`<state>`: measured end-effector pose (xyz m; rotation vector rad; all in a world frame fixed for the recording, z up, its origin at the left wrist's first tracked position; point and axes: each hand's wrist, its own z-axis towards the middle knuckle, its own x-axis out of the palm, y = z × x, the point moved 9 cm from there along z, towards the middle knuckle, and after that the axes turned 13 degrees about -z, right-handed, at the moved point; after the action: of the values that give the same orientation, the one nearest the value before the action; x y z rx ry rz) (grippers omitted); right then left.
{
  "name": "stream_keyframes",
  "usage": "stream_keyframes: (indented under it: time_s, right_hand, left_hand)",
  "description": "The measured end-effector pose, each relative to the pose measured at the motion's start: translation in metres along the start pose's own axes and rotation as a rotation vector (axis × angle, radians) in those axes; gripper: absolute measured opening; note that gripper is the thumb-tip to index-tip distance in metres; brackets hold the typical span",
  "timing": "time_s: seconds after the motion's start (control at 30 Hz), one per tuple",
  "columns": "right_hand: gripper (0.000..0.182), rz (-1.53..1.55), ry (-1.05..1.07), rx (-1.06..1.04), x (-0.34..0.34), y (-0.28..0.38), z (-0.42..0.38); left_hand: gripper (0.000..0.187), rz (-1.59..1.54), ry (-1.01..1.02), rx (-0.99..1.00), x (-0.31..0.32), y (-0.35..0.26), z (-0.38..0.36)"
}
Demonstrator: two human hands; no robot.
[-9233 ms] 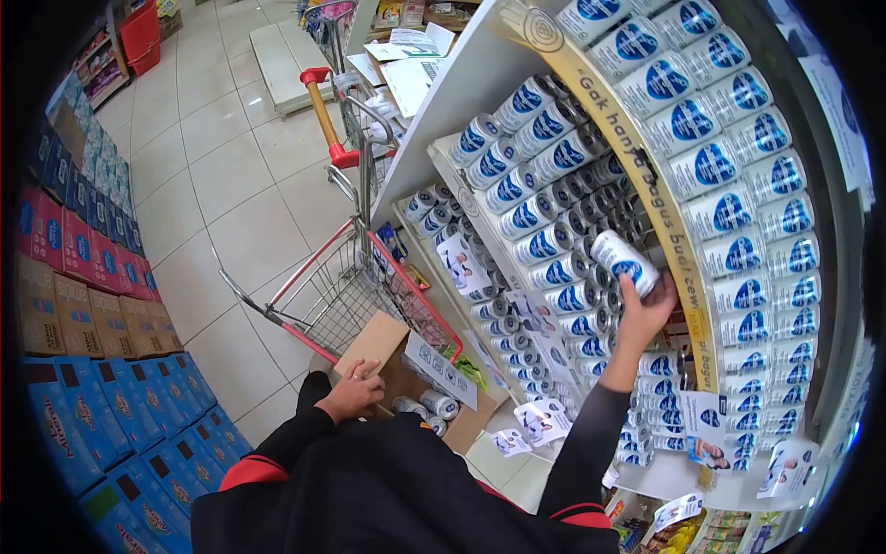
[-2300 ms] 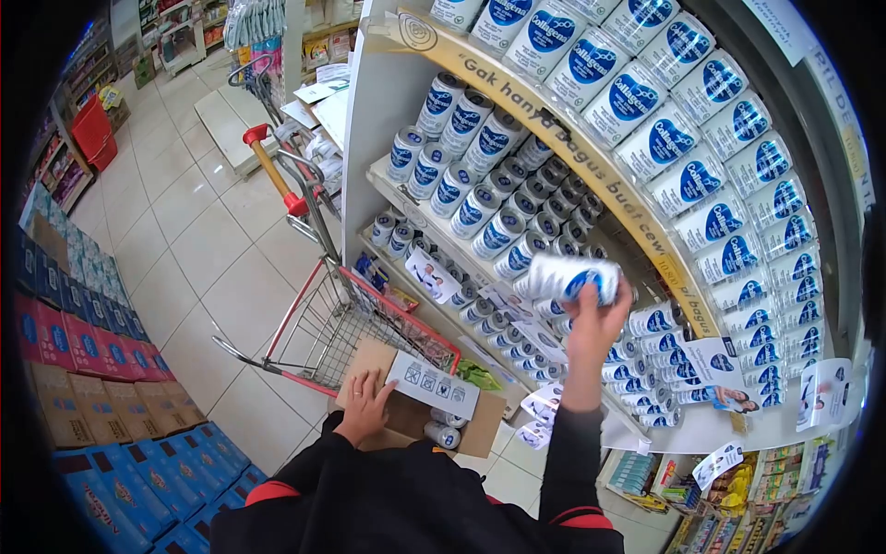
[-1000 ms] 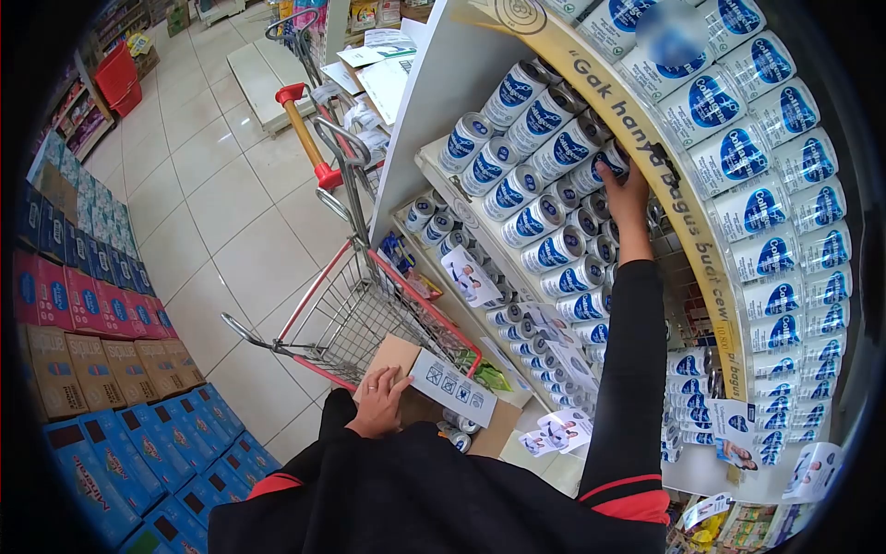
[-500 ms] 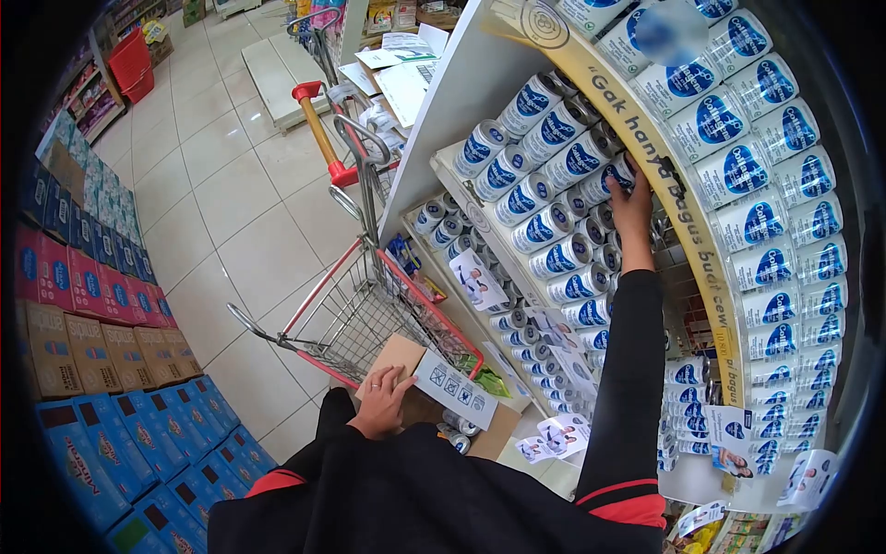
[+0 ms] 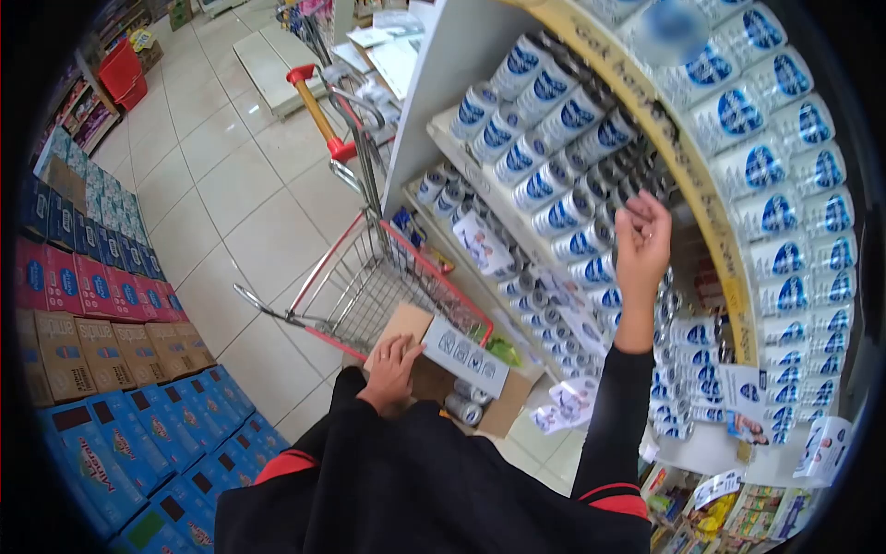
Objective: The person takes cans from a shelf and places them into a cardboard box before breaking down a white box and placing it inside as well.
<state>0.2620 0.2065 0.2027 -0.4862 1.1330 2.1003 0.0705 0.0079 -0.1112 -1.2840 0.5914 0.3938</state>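
My left hand (image 5: 391,369) rests with fingers spread on the flap of an open cardboard box (image 5: 466,358). Inside that box lie a few cans (image 5: 464,406), partly hidden by the flap. My right hand (image 5: 643,235) is raised in front of the shelf, its fingers loosely curled and apart, with no can in it. Behind and left of it, rows of white cans with blue labels (image 5: 563,214) stand on the shelf (image 5: 452,138), beside a yellow curved strip with lettering (image 5: 678,138).
A wire shopping cart (image 5: 369,277) with red edges stands just beyond the box. Stacked blue cartons (image 5: 120,452) line the left side. More cans (image 5: 775,212) fill the curved display at right. A red basket (image 5: 123,74) is on the tiled floor (image 5: 212,185).
My right hand has let go of a can on the shelf and drawn back toward me. My left hand stays on the box flap. The view has shifted slightly.
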Motion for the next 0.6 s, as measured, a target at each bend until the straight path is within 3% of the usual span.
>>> stream_keyframes:
  time_s: [0.1,0.17,0.23,0.3,0.37,0.47,0.6]
  right_hand:
    - [0.017,-0.013,0.156,-0.134,-0.01,0.017,-0.091]
    - [0.01,-0.031,0.294,-0.018,-0.002,0.007,-0.147]
    - [0.009,-0.019,0.423,0.31,0.018,-0.035,-0.215]
    - [0.013,-0.136,0.521,0.332,0.042,-0.045,-0.265]
    - [0.029,-0.446,0.809,0.349,0.075,-0.077,-0.332]
    - [0.043,-0.683,0.922,0.41,0.09,-0.101,-0.385]
    - [0.049,-0.654,0.936,0.544,0.094,-0.109,-0.398]
  left_hand:
    - [0.067,0.015,0.011,-0.02,-0.002,-0.004,0.002]
    - [0.068,0.042,0.039,-0.026,0.001,-0.005,0.002]
    - [0.068,0.077,0.051,-0.03,0.002,-0.005,0.002]
    - [0.075,0.115,0.061,-0.015,0.004,-0.005,0.001]
    - [0.075,0.131,0.07,-0.016,0.005,-0.007,0.0]
    - [0.075,0.16,0.078,-0.011,0.006,-0.008,-0.001]
    - [0.073,0.222,0.098,-0.016,0.008,-0.008,-0.003]
